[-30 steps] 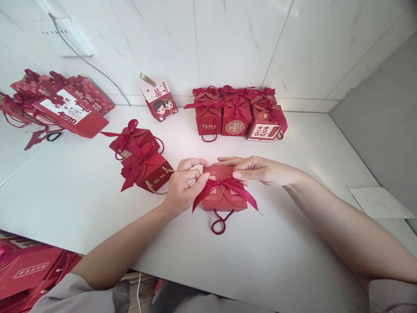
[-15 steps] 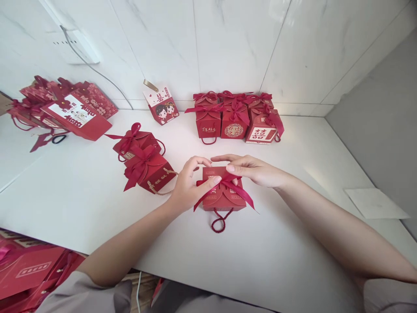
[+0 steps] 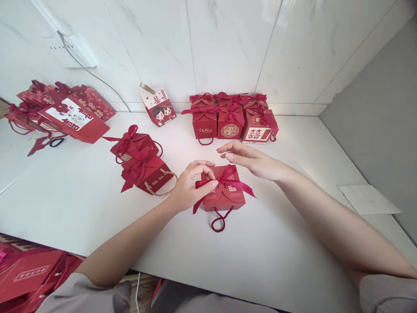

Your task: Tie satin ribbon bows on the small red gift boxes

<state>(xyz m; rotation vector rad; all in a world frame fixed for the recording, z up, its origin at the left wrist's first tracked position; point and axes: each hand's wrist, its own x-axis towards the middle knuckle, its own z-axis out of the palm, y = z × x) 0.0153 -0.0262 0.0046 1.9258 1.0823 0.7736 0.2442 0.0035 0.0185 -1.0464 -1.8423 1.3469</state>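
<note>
A red gift box (image 3: pixel 224 201) stands on the white table in front of me, a dark red cord handle (image 3: pixel 218 224) lying at its near side. Across its top is a red ribbon (image 3: pixel 227 174) tied in a bow. My left hand (image 3: pixel 192 184) pinches the left loop of that ribbon between thumb and forefinger. Above the box's far right corner hovers my right hand (image 3: pixel 256 161), fingers stretched out and apart from the box, holding nothing.
Two bow-tied boxes (image 3: pixel 148 171) stand to the left, one with a rope handle. Several more boxes (image 3: pixel 232 124) line the wall. A cartoon-printed box (image 3: pixel 161 114) stands at the back. Flat red boxes (image 3: pixel 76 124) pile up far left; white paper (image 3: pixel 369 199) lies right.
My right hand has let go of the bow and lifted away to the upper right. My left hand stays at the ribbon. The view has shifted slightly.
</note>
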